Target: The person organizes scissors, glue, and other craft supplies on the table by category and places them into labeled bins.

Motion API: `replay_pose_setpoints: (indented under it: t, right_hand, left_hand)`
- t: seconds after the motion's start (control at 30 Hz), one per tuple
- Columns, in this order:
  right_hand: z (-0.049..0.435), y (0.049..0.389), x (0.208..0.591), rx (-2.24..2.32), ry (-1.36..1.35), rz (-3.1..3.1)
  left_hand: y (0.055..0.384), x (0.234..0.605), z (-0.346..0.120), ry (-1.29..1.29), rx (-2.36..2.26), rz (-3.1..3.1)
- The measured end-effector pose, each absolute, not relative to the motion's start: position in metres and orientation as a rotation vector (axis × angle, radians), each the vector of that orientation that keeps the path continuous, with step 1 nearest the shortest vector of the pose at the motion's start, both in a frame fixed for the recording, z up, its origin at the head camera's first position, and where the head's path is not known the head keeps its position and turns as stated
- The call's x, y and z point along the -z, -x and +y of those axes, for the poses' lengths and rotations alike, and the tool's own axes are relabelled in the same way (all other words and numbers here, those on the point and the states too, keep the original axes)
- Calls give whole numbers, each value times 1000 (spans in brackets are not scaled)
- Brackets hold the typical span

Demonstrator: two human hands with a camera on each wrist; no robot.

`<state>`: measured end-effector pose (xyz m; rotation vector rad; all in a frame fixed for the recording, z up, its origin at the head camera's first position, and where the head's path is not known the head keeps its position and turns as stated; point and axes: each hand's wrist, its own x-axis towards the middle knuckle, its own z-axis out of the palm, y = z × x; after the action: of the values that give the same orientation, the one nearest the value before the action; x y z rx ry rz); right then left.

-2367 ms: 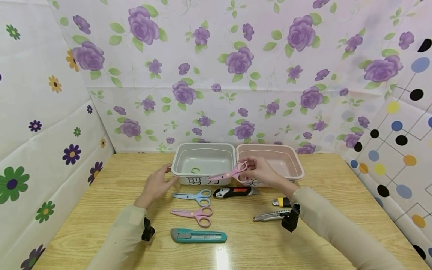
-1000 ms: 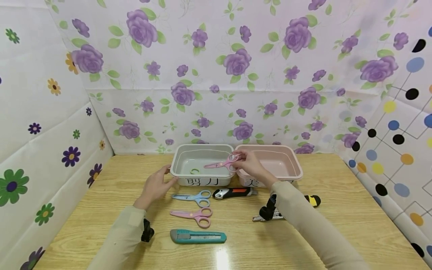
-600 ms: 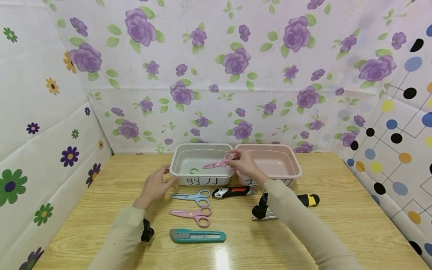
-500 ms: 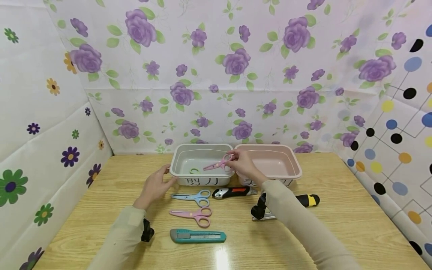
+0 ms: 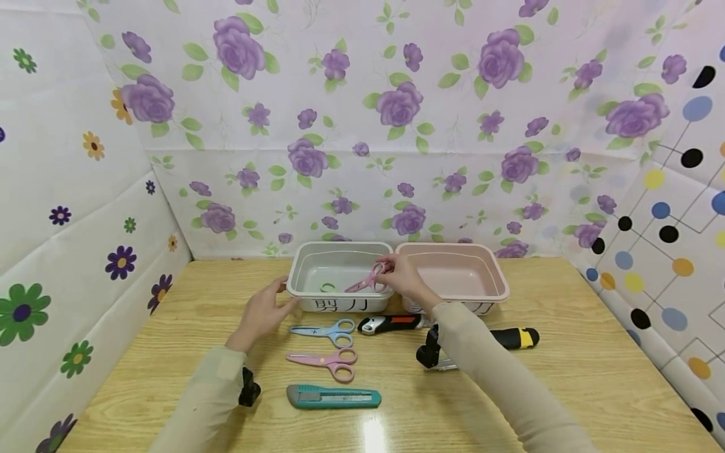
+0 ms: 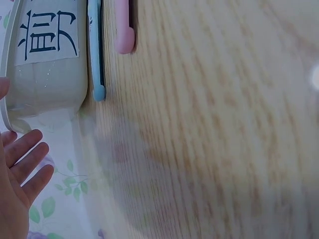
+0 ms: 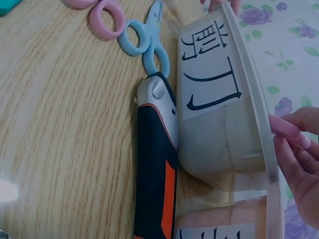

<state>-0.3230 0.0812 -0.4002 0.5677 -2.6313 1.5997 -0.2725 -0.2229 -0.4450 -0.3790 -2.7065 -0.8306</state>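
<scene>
My right hand (image 5: 406, 278) pinches pink scissors (image 5: 367, 281) by the finger loops, blades pointing left and down inside the pale grey bin (image 5: 340, 296). From the right wrist view, the pink handle (image 7: 285, 128) shows between thumb and fingers beyond the bin's rim. My left hand (image 5: 265, 311) holds the bin's left front corner, thumb at the front and other fingers round the side; its lower fingers (image 6: 31, 162) stretch out free. A light green loop (image 5: 328, 287) lies inside the bin. Dark characters mark the bin's front label (image 7: 212, 69).
A pink bin (image 5: 459, 298) adjoins on the right. In front lie blue scissors (image 5: 325, 330), other pink scissors (image 5: 323, 360), a teal box cutter (image 5: 334, 397) and a black-orange utility knife (image 5: 393, 323). A black-yellow cutter (image 5: 518, 338) and a silver cutter (image 5: 444, 364) lie partly under my right arm.
My right hand has carried the pink scissors from above the bins' front edges leftward and down into the grey bin. My left hand has stayed at the bin's corner.
</scene>
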Motion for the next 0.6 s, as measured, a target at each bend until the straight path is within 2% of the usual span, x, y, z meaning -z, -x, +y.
replay_pose_setpoints:
  t: [0.6]
  right_hand:
    - [72, 331, 409, -1458, -585, -2636]
  left_hand:
    - [272, 447, -223, 357, 810, -2713]
